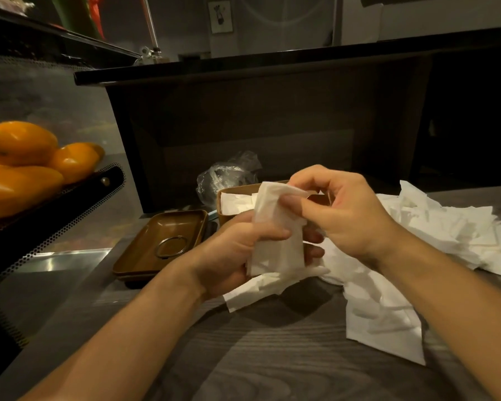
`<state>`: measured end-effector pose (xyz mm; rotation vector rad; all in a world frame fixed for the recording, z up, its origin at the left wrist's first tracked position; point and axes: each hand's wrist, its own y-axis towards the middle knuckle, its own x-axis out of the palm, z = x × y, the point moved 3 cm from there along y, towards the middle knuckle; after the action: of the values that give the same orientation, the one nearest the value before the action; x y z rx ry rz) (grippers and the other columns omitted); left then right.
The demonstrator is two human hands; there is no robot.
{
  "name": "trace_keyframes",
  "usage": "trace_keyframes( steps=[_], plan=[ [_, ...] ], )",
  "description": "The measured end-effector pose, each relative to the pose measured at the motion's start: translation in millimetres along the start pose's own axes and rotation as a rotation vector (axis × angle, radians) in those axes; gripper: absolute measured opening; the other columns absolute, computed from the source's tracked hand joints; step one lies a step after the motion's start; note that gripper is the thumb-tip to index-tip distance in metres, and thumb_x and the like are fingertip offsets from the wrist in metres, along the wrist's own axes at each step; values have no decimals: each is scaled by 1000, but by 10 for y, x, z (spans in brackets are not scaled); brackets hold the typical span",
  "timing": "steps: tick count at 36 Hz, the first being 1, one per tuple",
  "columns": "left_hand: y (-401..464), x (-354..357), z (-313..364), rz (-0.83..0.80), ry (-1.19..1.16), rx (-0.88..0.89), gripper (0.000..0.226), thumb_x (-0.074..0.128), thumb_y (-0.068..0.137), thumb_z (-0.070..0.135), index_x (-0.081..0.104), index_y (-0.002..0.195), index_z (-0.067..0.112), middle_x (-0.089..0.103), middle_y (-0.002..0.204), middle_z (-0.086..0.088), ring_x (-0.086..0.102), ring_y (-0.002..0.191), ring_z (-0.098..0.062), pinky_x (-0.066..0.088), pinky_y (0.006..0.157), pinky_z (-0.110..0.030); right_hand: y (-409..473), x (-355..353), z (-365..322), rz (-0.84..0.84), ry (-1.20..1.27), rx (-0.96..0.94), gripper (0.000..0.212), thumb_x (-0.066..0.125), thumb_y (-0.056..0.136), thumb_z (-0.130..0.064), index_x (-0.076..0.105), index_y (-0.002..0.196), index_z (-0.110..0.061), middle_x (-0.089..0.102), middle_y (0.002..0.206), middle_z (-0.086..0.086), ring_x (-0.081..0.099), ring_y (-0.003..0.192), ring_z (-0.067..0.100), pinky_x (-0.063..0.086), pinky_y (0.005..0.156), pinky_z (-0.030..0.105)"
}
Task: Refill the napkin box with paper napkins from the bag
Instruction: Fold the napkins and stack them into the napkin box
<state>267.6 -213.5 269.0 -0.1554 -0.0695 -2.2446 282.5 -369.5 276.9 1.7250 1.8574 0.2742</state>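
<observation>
I see a folded white napkin (275, 233) held upright above the counter (272, 357), in front of the box (229, 195). My left hand (237, 256) grips its lower half, thumb across the front, fingers curled behind with their tips showing past the right edge. My right hand (336, 209) pinches the upper corner between thumb and bent forefinger, the remaining fingers curled. The paper looks soft and lightly creased, its top edge drooping toward the right. The box, brown with rounded corners and an open top, already holds flat white sheets; my hands hide its right side. Behind it sits a crumpled clear plastic bag (229, 175). Left of the box lies a shallow brown rectangular tray (145, 256) with a metal ring (171, 247) inside. A loose, rumpled heap of napkins (417, 241) spreads over the grey wood-grain counter to the right, some sheets reaching under my hands. At far left, glossy orange fruit (21, 163) is piled on a perforated dark metal rack (70, 215).
</observation>
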Motion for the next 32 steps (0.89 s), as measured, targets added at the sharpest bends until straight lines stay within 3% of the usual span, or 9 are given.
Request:
trace_keyframes(
  steps=[4,7,9,10,14,18,24,28,32],
  plan=[
    [67,-187,38,427,-53,108,20,62,92,4,60,112,6,67,75,-8,70,68,-17,61,85,-45,45,-56,80,91,-150,19,21,69,94,-30,66,114,-34,61,111,-13,62,100,5,54,73,14],
    [96,-416,64,638,-145,200,29,58,99,17,51,125,9,62,80,-9,63,67,-16,62,84,-44,24,-94,151,-54,-399,-26,12,68,94,-32,69,103,-41,60,105,-22,57,102,-3,49,76,12],
    [77,-473,55,647,-171,186,31,54,101,24,49,128,11,61,77,-8,60,67,-16,62,82,-43,-16,-57,199,-258,-555,-28,7,71,90,-41,71,97,-41,60,103,-22,56,102,-2,51,87,22],
    [67,-462,49,631,-152,161,27,52,102,27,50,125,13,61,75,-7,59,67,-16,62,81,-41,-43,-15,225,-360,-632,-13,16,71,87,-50,71,101,-41,58,108,-23,53,105,-1,51,92,27],
    [80,-395,-19,582,-76,100,17,50,103,34,55,107,19,64,72,-5,61,67,-17,61,80,-39,-114,112,305,-574,-775,97,44,73,79,-65,66,117,-45,48,126,-27,45,116,-1,45,93,23],
    [103,-417,-61,583,-21,59,31,51,102,37,58,118,12,66,75,-6,63,68,-19,61,80,-39,-100,40,343,-573,-748,124,40,71,83,-61,66,118,-44,55,120,-25,54,109,4,49,84,19],
    [112,-443,-78,582,35,81,34,51,102,35,54,128,12,67,72,-3,65,60,-14,61,67,-30,-101,1,330,-526,-599,184,55,52,74,-79,72,107,-41,61,113,-24,59,104,2,51,88,21],
    [122,-427,-79,564,44,81,34,52,103,34,50,131,16,66,77,-5,64,66,-17,60,70,-32,-98,15,341,-520,-650,163,34,64,85,-63,72,109,-41,61,114,-23,58,103,1,52,87,21],
    [129,-422,-85,557,49,74,30,52,102,34,50,127,18,65,81,-7,63,70,-18,59,74,-35,-91,-5,340,-482,-651,177,21,63,95,-49,71,112,-39,64,113,-19,59,99,3,49,78,15]
  ],
)
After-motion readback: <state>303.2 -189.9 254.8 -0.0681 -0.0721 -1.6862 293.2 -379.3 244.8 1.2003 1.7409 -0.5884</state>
